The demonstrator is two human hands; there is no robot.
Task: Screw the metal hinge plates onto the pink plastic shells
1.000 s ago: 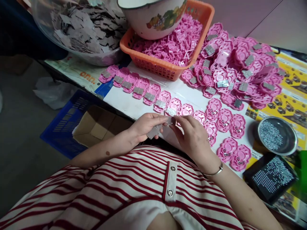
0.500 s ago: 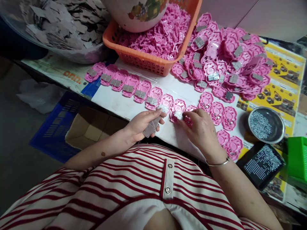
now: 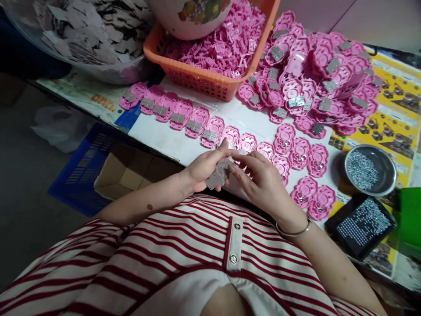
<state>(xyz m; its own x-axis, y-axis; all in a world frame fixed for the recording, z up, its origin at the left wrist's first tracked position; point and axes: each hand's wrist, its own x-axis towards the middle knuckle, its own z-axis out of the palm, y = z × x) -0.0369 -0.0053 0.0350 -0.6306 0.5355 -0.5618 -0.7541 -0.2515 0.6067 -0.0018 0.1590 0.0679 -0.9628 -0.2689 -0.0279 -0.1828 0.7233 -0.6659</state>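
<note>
Several thin grey metal plates (image 3: 216,176) lie in my left hand (image 3: 204,169), whose fingers are closed round them in front of my body. My right hand (image 3: 263,182) has come up beside it, thumb and forefinger pinching at the edge of the plates. Just beyond both hands runs a row of pink plastic casings (image 3: 198,120). Those on the left of the row bear a grey plate across their lower part. Casings with small shiny metal parts (image 3: 300,153) stand to the right. My hands partly hide the nearest casings.
An orange basket (image 3: 197,84) of small pink parts stands behind the row, a bowl (image 3: 187,22) on it. A tub (image 3: 108,77) of plates is at left. At right are a casing heap (image 3: 324,83), a metal bowl of screws (image 3: 393,175) and a black tray (image 3: 342,243).
My right hand has moved back from the casings in the row to the plates in my left hand. The left hand still holds the plates. The view has shifted slightly.
</note>
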